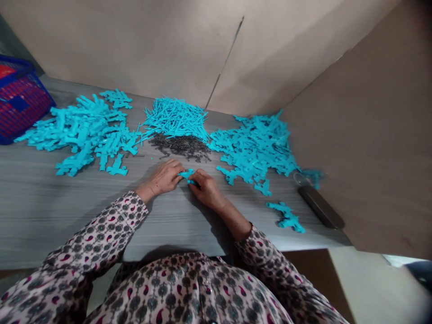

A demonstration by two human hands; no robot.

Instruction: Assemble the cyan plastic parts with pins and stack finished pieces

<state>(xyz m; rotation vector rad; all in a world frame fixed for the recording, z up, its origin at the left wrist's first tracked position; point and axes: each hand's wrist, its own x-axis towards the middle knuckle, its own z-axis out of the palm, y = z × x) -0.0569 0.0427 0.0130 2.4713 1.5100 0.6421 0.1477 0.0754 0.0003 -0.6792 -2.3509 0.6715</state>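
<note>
From where I stand, both hands meet near the middle of the bench (33,202). The left hand (165,177) pinches one end of a little bright blue piece (185,173), and the right hand (205,189) has its fingers curled on the other end. The fingers hide a lot, so I can't tell if there is something else in there too. I think the piece could pop out and fly off, because it is small and the pinch is only at the ends. It might bend or snap if it gets squeezed too hard. Straight ahead, at 12 o'clock from the hands, is a heap of tiny dark bits (180,146), with a pile of thin blue sticks (177,117) touching it just behind. A bump from a knuckle could mix those two up. A big blue heap (77,130) sits at 10 o'clock, with a basket (20,99) farther out that way. Another blue heap (253,144) is at 2 o'clock, and a few loose blue pieces (286,217) lie near 4 o'clock. Past 3 o'clock, a long dark case (320,207) lies by a tall side board (364,148), which would block the right elbow from swinging wide.
</note>
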